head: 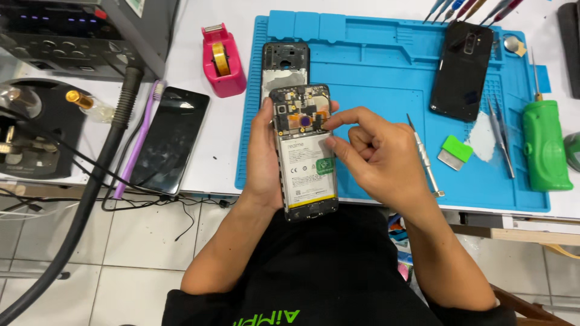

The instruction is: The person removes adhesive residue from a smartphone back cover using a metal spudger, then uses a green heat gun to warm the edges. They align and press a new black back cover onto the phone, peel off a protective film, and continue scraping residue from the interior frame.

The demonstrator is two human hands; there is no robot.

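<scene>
- White table [205, 148], with a blue mat [374, 78] covering its middle.
- Left of the mat: pink tape dispenser [222, 60], dark phone [170, 140], purple toothbrush [140, 136].
- On the mat: phone frame [285, 63], black back cover [462, 69], screwdriver [425, 156], green scraper [455, 151], tweezers [501, 136].
- At the mat's right edge: green tool [545, 145].
- Far left of the mat: grey machine [72, 36], black hose [90, 187].

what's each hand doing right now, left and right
Left hand: closed around the opened phone, gripping its edge.
Right hand: fingers curled, fingertips pinched at the phone's circuit board; whether it holds anything cannot be told.
</scene>
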